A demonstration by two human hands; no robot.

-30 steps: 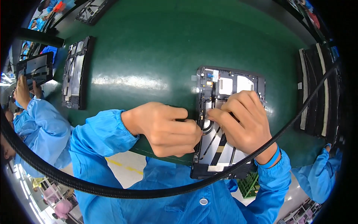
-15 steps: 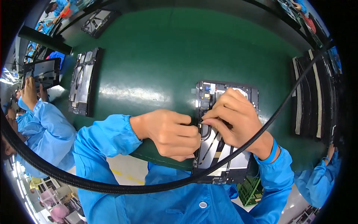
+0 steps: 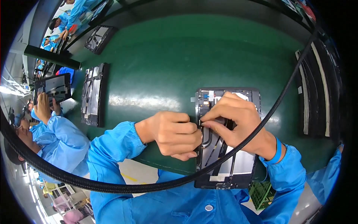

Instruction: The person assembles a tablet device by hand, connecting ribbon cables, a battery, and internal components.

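On a green conveyor belt (image 3: pixel 179 63) the opened tablet chassis (image 3: pixel 227 164) lies under both hands, left hand (image 3: pixel 169 134) curled, pinching at its left edge, right hand (image 3: pixel 235 119) pinching a small part beside it, best seated with light, square pressure.

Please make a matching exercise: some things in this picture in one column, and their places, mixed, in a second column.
Things:
1. open device
2. second open device
3. black cable
4. left hand

Places:
A. arcs across the view, over the right wrist
B. far left on the green table
C. under both hands
D. at the open device's left edge

Pairs: 1-C, 2-B, 3-A, 4-D
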